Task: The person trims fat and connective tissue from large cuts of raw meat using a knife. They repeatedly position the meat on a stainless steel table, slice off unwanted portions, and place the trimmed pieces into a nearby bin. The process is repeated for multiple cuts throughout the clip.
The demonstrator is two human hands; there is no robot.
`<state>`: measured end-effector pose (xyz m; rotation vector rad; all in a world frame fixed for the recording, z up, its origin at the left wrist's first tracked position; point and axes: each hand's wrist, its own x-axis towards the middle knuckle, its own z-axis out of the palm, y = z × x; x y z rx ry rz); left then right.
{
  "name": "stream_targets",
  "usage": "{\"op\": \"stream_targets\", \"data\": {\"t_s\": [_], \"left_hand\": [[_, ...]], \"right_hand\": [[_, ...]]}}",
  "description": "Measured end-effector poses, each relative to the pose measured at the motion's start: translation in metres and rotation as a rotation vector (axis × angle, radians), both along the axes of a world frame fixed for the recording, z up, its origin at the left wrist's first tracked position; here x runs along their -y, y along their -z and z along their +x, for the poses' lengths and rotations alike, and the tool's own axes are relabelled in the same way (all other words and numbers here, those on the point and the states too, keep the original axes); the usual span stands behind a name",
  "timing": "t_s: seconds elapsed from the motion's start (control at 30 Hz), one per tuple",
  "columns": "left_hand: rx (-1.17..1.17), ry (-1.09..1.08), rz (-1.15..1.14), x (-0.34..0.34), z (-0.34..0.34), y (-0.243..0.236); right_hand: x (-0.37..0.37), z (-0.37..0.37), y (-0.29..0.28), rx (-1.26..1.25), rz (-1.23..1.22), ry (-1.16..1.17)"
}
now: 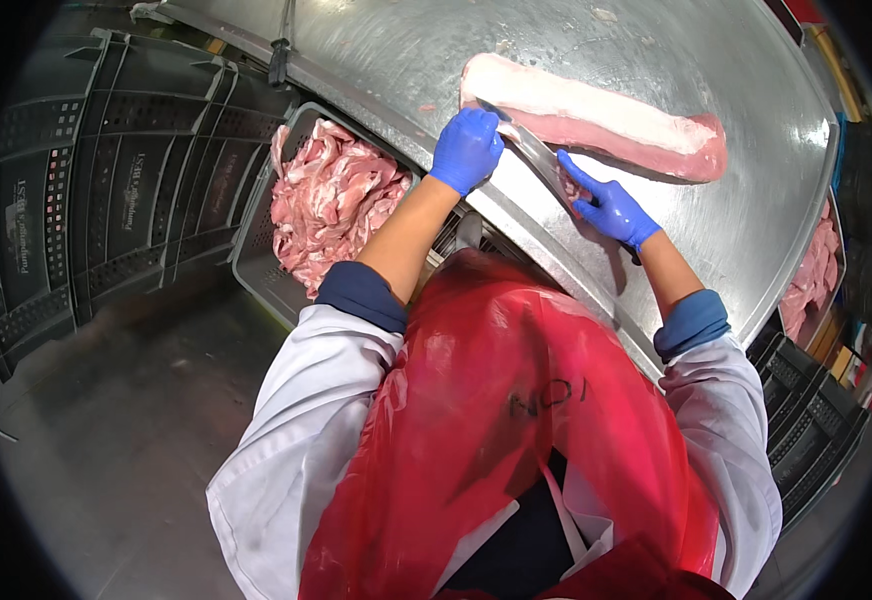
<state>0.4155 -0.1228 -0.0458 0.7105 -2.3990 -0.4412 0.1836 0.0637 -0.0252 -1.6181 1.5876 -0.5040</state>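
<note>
My left hand (468, 150), in a blue glove, is closed in a fist beside the left end of a long pale piece of meat (596, 115). What is inside the fist is hidden. A knife (538, 158) lies slantwise between my hands, its far end just past the left knuckles. My right hand (614, 210), also blue-gloved, is at the knife's near end, curled around it with the index finger stretched along the blade. The handle is hidden by the hand. A little pink meat shows beside the blade. The long piece has white fat on top and pink flesh along its near side.
A metal table (386, 60) with a raised rim carries the meat. To the left, a grey crate (256, 262) holds meat trimmings (331, 205), beside stacked black crates (126, 190). More meat (811, 275) sits beyond the table's right edge, above another black crate (816, 410).
</note>
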Motion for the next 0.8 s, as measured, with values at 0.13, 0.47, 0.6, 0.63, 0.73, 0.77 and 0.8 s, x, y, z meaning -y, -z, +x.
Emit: {"op": "stream_targets", "data": {"t_s": [0.13,0.47,0.6,0.63,0.73,0.77,0.8], "left_hand": [[-0.048,0.029,0.053,0.007,0.004,0.0],[-0.689,-0.325,0.554,0.033,0.055,-0.007],[-0.613,-0.408,0.58,0.052,0.118,-0.035],[-0.491,-0.456,0.485,0.061,0.14,-0.043],[-0.157,-0.489,0.572,0.089,0.244,-0.039],[0.169,-0.555,0.589,0.095,0.263,-0.033],[0.516,-0.566,0.58,0.1,0.282,-0.028]], "right_hand": [[0.065,0.048,-0.001,-0.029,-0.069,0.06],[0.017,0.07,-0.011,0.049,-0.078,0.013],[0.074,0.108,-0.022,0.142,0.013,0.009],[0.067,0.108,-0.027,0.072,0.037,0.037],[-0.001,0.057,-0.052,0.356,0.117,0.366],[-0.03,0.034,-0.044,0.453,0.051,0.556],[-0.052,0.005,-0.05,0.332,0.054,0.759]]}}
